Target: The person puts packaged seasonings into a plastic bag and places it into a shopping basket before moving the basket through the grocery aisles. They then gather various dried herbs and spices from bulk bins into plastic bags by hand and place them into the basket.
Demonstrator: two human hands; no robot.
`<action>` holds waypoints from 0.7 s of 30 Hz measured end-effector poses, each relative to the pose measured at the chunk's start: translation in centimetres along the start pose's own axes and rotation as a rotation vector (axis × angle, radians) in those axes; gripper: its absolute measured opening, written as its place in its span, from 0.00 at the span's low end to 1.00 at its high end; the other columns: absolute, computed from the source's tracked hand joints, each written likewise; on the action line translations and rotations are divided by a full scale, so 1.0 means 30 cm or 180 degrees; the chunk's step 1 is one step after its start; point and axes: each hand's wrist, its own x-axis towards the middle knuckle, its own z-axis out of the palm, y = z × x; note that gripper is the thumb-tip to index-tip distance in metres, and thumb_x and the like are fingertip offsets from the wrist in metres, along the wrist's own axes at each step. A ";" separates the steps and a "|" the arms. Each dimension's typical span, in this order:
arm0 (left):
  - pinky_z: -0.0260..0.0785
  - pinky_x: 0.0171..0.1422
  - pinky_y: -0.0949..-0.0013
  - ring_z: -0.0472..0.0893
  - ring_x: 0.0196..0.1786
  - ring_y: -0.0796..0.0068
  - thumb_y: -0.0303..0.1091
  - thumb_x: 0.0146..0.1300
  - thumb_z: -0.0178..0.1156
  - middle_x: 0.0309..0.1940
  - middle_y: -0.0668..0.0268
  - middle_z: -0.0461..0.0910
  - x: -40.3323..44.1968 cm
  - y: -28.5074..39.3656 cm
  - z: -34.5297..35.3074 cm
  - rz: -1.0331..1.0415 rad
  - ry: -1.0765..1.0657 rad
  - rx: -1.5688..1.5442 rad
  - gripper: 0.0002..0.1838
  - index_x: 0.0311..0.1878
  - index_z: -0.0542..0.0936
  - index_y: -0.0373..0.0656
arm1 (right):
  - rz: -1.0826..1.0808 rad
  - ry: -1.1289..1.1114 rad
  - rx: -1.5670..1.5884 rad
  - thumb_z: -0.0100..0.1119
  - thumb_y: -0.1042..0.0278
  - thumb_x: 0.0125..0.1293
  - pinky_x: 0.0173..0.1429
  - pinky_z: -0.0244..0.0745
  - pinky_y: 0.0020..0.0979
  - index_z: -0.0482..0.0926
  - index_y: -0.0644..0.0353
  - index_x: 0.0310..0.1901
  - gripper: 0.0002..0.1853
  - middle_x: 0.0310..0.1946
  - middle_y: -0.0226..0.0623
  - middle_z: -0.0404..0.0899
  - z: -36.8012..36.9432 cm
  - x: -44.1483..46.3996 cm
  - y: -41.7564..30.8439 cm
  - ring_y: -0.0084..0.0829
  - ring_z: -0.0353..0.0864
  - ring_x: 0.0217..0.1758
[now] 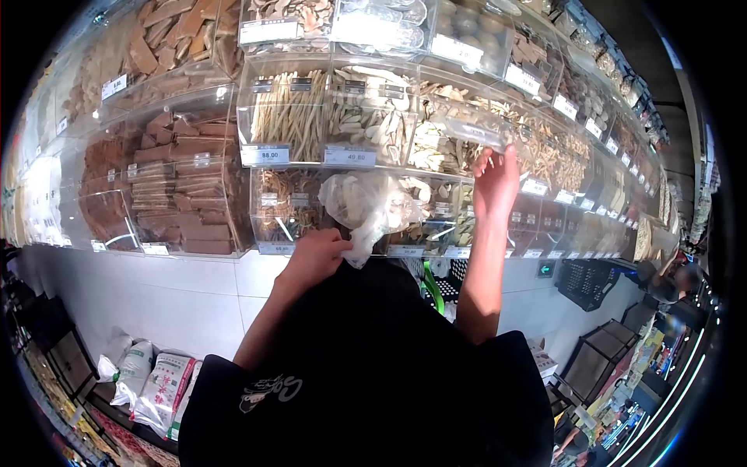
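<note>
Pinched on the twisted neck of a clear plastic bag [366,204] is my left hand [315,257]; pale pieces show inside the bag, which hangs in front of the lower bins. My right hand [496,183] is raised at the right, its fingers curled at the lower edge of a clear bin lid [476,132] with a label strip. Under that lid lie pale dried slices [437,144]. To the left are a bin of long thin sticks [288,113] and a bin of whitish slices [373,117], both with price tags.
Bins of brown bark-like sheets [183,187] fill the left side. Smaller bins continue to the right. Below are a black basket [587,284], a green-edged cart [432,288] partly behind my body, and printed sacks [163,389] at lower left. Other people [673,284] are at far right.
</note>
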 end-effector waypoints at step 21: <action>0.73 0.46 0.64 0.80 0.43 0.58 0.22 0.49 0.63 0.37 0.62 0.77 -0.041 0.003 -0.012 -0.0064 -0.0180 -0.0812 0.16 0.44 0.82 0.44 | 0.2445 -0.0240 0.0314 0.53 0.62 0.70 0.22 0.60 0.16 0.74 0.65 0.47 0.13 0.27 0.29 0.72 0.014 -0.172 0.433 0.18 0.69 0.24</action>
